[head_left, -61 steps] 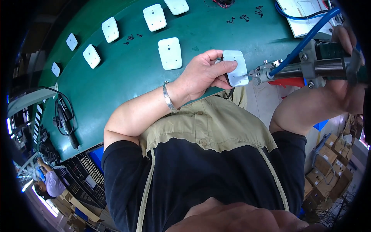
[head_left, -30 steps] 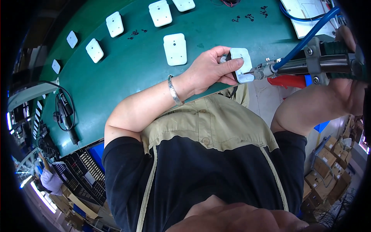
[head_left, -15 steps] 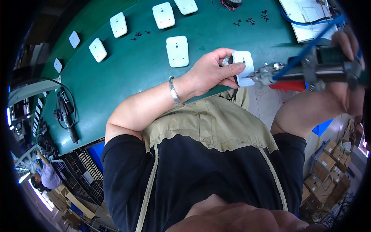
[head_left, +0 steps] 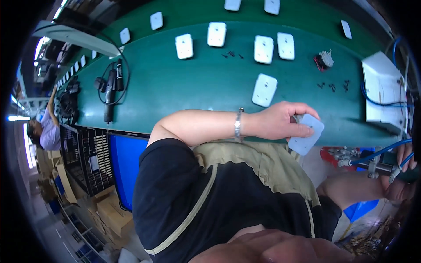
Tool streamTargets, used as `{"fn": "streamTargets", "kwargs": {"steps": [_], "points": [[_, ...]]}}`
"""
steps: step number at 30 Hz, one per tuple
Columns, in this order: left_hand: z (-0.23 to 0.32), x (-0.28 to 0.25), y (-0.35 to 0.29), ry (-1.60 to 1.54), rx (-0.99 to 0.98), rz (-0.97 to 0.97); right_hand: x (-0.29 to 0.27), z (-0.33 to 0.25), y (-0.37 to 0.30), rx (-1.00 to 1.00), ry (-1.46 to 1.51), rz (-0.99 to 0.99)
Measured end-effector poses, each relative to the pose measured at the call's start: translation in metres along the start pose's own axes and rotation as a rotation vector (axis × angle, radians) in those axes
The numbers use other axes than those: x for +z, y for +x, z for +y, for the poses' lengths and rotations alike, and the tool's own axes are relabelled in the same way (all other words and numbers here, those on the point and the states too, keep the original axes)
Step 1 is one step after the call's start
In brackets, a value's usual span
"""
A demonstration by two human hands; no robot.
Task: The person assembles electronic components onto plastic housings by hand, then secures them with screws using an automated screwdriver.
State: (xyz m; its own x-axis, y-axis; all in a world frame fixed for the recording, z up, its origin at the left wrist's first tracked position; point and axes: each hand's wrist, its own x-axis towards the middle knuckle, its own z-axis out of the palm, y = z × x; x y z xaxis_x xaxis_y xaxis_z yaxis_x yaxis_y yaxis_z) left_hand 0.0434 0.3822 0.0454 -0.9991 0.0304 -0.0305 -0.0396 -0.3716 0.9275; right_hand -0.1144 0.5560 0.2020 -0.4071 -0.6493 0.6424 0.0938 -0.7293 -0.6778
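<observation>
My left hand (head_left: 276, 122), with a metal band at its wrist, grips a white plastic housing (head_left: 304, 143) by its edge, thumb on the face. The housing is tilted above the bench's near edge, and small holes show in its face. At the far right, my right hand (head_left: 398, 189) is wrapped around a power screwdriver (head_left: 380, 168) with metal clamps and blue hoses (head_left: 377, 153). The screwdriver's metal front end points left, apart from the housing. Part of the right hand lies in the dark rim. A similar white housing (head_left: 265, 90) lies just beyond my left hand.
More white housings (head_left: 263, 49) lie across the green bench (head_left: 153, 96). Small dark screws (head_left: 332, 87) sit in loose groups, beside a bundle of wires (head_left: 324, 60). A white stand (head_left: 381, 87) occupies the right, a corded black tool (head_left: 109, 90) the left. Another person (head_left: 48, 131) works far left.
The screwdriver's tip has drawn away from the housing to the right and nearer me. My left hand still grips the housing, now tilted differently. The view has turned left.
</observation>
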Motion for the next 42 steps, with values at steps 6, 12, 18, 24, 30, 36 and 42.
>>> {"fn": "streamTargets", "kwargs": {"steps": [6,12,18,24,30,36,42], "points": [[0.114,-0.169,-0.020,0.892,0.356,0.815,-0.005,0.005,0.005,0.059,-0.041,0.083],[0.095,-0.336,-0.024,0.791,-0.229,0.936,-0.044,-0.003,0.000,0.057,-0.119,0.120],[0.099,-0.356,0.001,1.700,-0.079,1.071,-0.041,0.006,0.007,0.095,-0.089,0.147],[0.096,-0.356,0.070,1.355,-0.255,0.918,-0.041,0.018,0.017,0.046,-0.122,0.177],[0.104,-0.329,0.085,0.987,-0.416,0.696,-0.051,0.013,-0.001,0.009,-0.137,0.282],[0.081,-0.349,0.097,1.255,-0.163,0.680,-0.067,-0.008,-0.005,0.141,-0.198,0.230],[0.126,-0.153,0.053,0.537,0.116,0.539,-0.043,0.031,0.040,-0.116,-0.347,-0.113]]}}
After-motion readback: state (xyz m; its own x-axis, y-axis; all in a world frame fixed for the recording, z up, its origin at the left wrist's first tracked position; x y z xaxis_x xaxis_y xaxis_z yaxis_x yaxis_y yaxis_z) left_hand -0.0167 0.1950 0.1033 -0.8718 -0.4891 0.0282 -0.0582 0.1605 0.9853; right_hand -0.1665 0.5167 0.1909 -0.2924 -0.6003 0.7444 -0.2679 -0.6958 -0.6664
